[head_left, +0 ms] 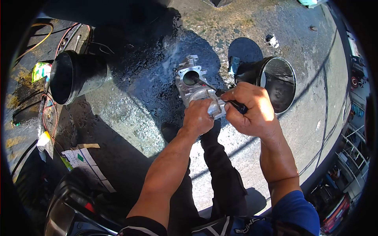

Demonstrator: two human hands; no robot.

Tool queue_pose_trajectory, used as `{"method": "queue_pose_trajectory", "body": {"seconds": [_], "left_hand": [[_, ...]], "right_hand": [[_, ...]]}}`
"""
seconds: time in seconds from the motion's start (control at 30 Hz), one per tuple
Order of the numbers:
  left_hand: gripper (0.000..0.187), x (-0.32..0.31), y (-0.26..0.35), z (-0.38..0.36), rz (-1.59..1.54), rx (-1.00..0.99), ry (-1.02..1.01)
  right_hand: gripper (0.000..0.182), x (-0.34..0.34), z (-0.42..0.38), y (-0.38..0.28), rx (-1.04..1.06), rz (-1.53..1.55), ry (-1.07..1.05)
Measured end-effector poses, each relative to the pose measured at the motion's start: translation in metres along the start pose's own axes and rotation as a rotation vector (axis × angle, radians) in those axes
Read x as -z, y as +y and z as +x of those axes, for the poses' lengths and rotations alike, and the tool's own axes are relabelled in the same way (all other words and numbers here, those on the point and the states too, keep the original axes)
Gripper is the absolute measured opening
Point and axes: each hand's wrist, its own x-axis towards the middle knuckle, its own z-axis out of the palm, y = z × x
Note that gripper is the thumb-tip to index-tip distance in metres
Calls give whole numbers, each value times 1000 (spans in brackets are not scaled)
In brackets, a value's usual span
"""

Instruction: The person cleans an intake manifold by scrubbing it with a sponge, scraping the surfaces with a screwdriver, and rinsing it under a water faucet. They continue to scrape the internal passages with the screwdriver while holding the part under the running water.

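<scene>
Out in hard sunlight over wet, stained concrete (130,118). Left hand (198,117) wrapped over the near end of a silver metal throttle body (191,83), fingers curled and pressed together around the casting, fingertips hidden on the far side. Right hand (252,108) just beside it, closed in a fist around the black handle of a screwdriver (220,94) — thumb laid along the grip, knuckles up. Thin dark shaft running out past the right thumb, up and to the left, tip at the rim of the round bore in the throttle body, just beyond the left fingers. Casting held off the ground, above the dark patch of wet.

Behind the right knuckles, touching the view of them, a black funnel-shaped duct (277,82) lying on its side, wide mouth facing out. Well off to the left of the left hand, a second black tube (75,76) on its side among red and yellow cables (47,118). Below the forearms, dark trousers (220,173) and a shoe — blue sleeve (295,208) on the right arm.
</scene>
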Motion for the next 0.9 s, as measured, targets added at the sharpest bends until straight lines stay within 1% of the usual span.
{"method": "queue_pose_trajectory", "body": {"seconds": [0.07,0.1,0.17,0.2,0.23,0.27,0.3,0.37,0.47,0.53,0.6,0.63,0.7,0.73,0.77,0.8,0.9], "left_hand": [[56,17,9,4,-27,26,-8],[54,26,13,2,-47,42,-39],[52,7,-6,9,-352,100,-64],[50,-6,-15,9,-455,143,-61],[48,-19,-23,9,-559,186,-52],[46,-27,-27,10,-661,229,-40],[45,-33,-32,12,-676,222,-35],[45,-17,-20,13,-531,192,-92],[46,22,20,11,-62,103,-274],[46,9,11,8,-252,118,-139],[48,1,4,2,-237,128,-108],[49,2,5,3,-126,113,-146],[53,15,19,9,31,170,-201],[54,14,18,7,31,138,-164],[55,16,14,8,36,104,-118],[56,17,9,8,37,77,-73],[55,25,6,7,23,92,-64]], "right_hand": [[21,3,-4,-28,-28,-80,-136],[22,1,-7,-36,18,-60,-61],[21,-10,-5,-37,44,-77,-45],[21,-15,-4,-34,58,-87,-37],[20,-26,-5,-16,70,-170,-67],[19,-24,-2,-19,37,-162,-60],[19,-20,3,-24,8,-151,-53],[18,-12,6,-39,-80,-102,-61],[17,-38,6,-4,-43,-157,-4],[14,-35,11,-9,-32,-155,0],[11,-31,9,-22,-32,-136,-9],[11,-33,10,-15,-5,-67,59],[15,-22,19,-8,-71,-55,24],[16,-17,23,-5,-104,-36,30],[17,-8,25,-7,-113,-75,-22],[16,-7,27,-2,-98,-69,3],[13,-15,29,5,-101,-14,62]]}}
